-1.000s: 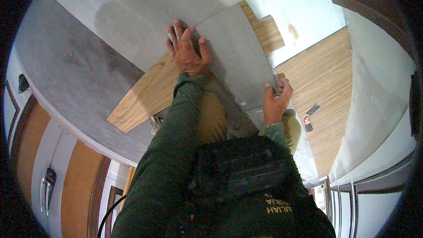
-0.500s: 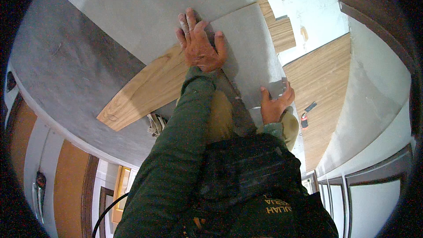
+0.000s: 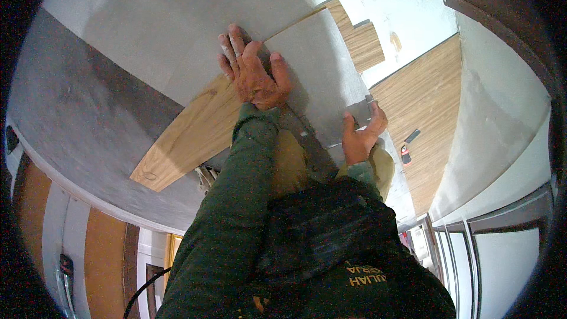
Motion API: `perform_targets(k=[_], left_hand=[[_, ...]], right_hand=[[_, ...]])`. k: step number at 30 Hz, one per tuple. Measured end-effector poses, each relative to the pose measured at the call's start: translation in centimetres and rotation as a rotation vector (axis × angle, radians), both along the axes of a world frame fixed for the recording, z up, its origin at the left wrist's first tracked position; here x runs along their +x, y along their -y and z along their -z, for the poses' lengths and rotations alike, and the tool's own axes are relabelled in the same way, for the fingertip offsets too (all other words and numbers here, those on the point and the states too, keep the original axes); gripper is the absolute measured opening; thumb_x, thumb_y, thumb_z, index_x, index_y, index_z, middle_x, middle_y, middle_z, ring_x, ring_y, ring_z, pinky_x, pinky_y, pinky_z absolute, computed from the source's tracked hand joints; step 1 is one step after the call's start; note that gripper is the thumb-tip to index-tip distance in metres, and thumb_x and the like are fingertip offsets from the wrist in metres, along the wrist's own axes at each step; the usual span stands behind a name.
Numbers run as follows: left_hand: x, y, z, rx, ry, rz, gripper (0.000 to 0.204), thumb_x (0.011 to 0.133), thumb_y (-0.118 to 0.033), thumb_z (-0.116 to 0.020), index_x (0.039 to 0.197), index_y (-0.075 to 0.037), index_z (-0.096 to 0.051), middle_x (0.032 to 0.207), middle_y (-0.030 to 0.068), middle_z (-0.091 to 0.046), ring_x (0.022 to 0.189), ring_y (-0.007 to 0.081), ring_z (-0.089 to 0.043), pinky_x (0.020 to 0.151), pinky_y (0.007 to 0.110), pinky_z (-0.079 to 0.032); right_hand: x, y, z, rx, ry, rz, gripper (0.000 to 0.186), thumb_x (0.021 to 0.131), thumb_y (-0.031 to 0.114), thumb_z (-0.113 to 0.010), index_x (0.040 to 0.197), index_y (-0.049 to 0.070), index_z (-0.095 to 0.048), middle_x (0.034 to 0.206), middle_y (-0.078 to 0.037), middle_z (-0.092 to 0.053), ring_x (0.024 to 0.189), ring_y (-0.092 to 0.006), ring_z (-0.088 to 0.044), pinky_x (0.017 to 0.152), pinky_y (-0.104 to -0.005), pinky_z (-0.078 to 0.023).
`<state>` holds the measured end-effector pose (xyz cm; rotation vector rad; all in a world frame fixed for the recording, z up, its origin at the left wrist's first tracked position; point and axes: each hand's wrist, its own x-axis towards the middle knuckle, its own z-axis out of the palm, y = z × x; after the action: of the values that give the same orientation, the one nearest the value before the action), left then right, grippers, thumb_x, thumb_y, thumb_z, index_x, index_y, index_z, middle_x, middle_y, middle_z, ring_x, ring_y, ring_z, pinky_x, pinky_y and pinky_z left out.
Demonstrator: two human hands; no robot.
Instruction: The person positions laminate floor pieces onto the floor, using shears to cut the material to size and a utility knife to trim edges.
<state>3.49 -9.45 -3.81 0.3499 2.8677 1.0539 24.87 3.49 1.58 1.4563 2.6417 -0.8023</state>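
My left hand (image 3: 257, 82): splayed, gripping nothing, at grey board (image 3: 322, 62)'s left edge | right hand (image 3: 361, 140): half-curled, board's lower-right corner, grip unclear | likely steadying; next needs even pressure

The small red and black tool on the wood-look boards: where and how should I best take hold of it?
Probably pinch the tool across its middle, the right hand coming from above and its left: it looks narrow, nothing lies over it, and a dark strip sits close beyond its far end.
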Motion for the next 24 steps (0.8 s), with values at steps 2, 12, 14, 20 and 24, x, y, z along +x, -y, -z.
perform_targets(k=[2,12,14,20,24], left_hand=[[0.0,0.2,0.1,-0.017,-0.007,0.001,0.037,0.083,-0.025,-0.059,0.114,-0.004,-0.055,0.152,0.0280,-0.031,0.143,0.0513,-0.020,0.113,0.065,-0.009],[-0.1,0.1,-0.5,-0.060,-0.010,0.036,0.040,0.087,-0.033,-0.059,0.118,-0.007,-0.059,0.152,0.0248,-0.034,0.143,0.0496,-0.020,0.112,0.065,-0.011],[-0.2,0.0,-0.7,-0.064,-0.001,0.044,0.045,0.088,-0.034,-0.059,0.122,-0.006,-0.057,0.152,0.0251,-0.034,0.143,0.0496,-0.020,0.112,0.065,-0.011],[-0.2,0.0,-1.4,-0.063,0.031,0.062,0.066,0.087,-0.041,-0.061,0.138,-0.002,-0.044,0.153,0.0275,-0.029,0.144,0.0494,-0.017,0.112,0.064,-0.011],[-0.2,-0.1,-1.4,-0.089,0.020,0.061,0.076,0.085,-0.044,-0.064,0.143,-0.001,-0.037,0.154,0.0283,-0.026,0.144,0.0495,-0.017,0.113,0.063,-0.011]], right_hand=[[-1.3,0.8,-0.7,0.025,0.061,0.021,0.075,0.071,0.012,-0.080,0.135,0.001,-0.042,0.130,-0.022,-0.044,0.124,-0.0390,-0.039,0.105,-0.0501,-0.034],[2.9,0.8,0.1,-0.245,-0.023,0.695,0.081,0.070,0.025,-0.086,0.132,-0.006,-0.043,0.127,-0.021,-0.042,0.114,-0.0330,-0.046,0.095,-0.0424,-0.044],[2.7,0.7,0.2,-0.218,0.010,0.686,0.078,0.072,0.024,-0.085,0.131,-0.005,-0.045,0.125,-0.019,-0.044,0.112,-0.0318,-0.048,0.096,-0.0421,-0.044],[0.9,-0.2,0.0,-0.212,-0.173,0.633,0.061,0.075,0.018,-0.081,0.126,-0.001,-0.053,0.120,-0.016,-0.051,0.108,-0.0282,-0.050,0.093,-0.0406,-0.045],[-0.9,-1.3,-0.4,-0.079,0.014,0.466,0.046,0.073,0.012,-0.081,0.113,0.002,-0.062,0.113,-0.015,-0.057,0.101,-0.0261,-0.051,0.085,-0.0379,-0.046]])
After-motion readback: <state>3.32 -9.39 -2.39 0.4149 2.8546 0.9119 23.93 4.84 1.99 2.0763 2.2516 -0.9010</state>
